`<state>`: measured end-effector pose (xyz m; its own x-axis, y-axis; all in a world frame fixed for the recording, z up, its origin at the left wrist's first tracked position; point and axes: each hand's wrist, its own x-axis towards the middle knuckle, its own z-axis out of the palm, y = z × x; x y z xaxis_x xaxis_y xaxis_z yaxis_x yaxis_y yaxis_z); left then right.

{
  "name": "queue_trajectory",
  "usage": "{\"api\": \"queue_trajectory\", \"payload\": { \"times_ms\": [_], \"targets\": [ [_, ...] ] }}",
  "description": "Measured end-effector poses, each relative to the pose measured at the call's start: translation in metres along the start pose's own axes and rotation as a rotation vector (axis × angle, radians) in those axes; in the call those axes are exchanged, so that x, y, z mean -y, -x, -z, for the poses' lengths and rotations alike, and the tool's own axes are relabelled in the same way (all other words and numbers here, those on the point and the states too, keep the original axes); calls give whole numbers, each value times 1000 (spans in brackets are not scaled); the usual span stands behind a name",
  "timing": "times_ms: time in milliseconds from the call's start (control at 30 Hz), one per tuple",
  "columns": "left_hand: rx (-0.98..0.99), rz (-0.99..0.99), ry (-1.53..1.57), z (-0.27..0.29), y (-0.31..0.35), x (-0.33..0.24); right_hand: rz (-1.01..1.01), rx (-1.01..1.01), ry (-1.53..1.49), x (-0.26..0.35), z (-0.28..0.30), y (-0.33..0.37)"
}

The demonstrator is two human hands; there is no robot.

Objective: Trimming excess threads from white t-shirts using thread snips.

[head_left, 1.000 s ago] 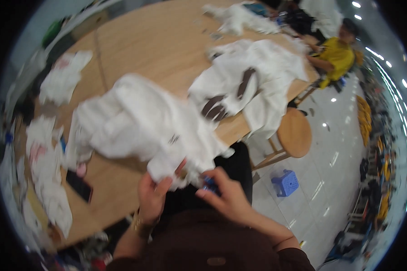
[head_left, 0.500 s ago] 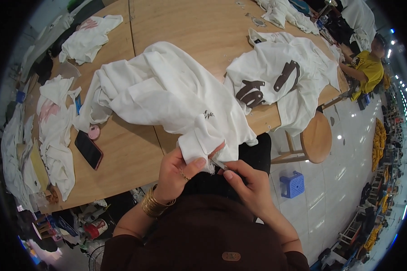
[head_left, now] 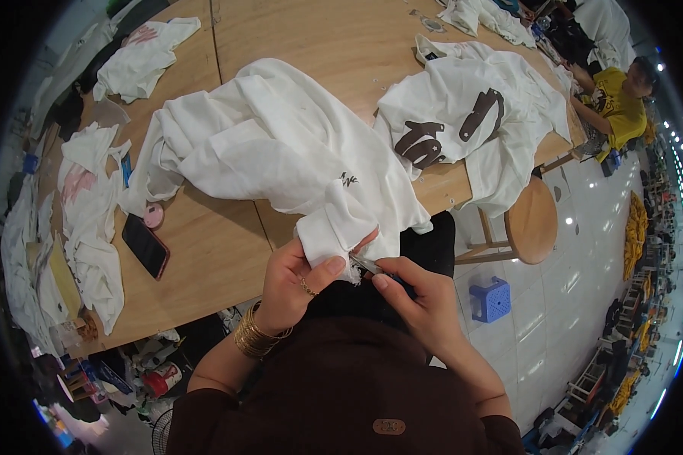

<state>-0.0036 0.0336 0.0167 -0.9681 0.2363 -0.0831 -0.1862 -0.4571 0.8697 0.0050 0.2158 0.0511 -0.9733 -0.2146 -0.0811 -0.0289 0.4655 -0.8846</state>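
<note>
A white garment [head_left: 258, 136] with small dark lettering lies spread over the table, and one end of it hangs toward me. My left hand [head_left: 296, 277] pinches this folded end, a cuff-like band [head_left: 328, 233], between thumb and fingers. Loose threads show at the band's lower edge. Small silver thread snips [head_left: 366, 264] are gripped in my right hand [head_left: 417, 292], with their tips against the frayed edge. Fingers hide most of the snips' handle. Both hands are close together, in front of my body and just off the table edge.
On the wooden table [head_left: 212, 243] lie a phone [head_left: 146, 246], a pink round object [head_left: 153, 215] and a white garment with dark patches [head_left: 463, 114]. More white garments [head_left: 91, 227] lie left. A stool [head_left: 531, 220] and a blue plastic stool [head_left: 491, 299] stand right. A person in yellow [head_left: 618, 110] sits beyond.
The whole view has shifted slightly. The snips' tips have moved a little closer in against the band's frayed edge. Both hands keep their grip.
</note>
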Motion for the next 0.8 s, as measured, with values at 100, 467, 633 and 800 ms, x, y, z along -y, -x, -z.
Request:
{"api": "queue_trajectory", "payload": {
  "times_ms": [100,467,633,800],
  "targets": [
    [8,4,0,0,0,-1,4,-2,9,0,0,0],
    [7,10,-26,0,2,0,15,-23,35,4,-1,-1],
    [23,52,-33,-1,3,-2,47,-55,70,3,-3,0],
    [21,99,-12,7,3,-1,47,-56,41,3,-5,-1]
  ]
}}
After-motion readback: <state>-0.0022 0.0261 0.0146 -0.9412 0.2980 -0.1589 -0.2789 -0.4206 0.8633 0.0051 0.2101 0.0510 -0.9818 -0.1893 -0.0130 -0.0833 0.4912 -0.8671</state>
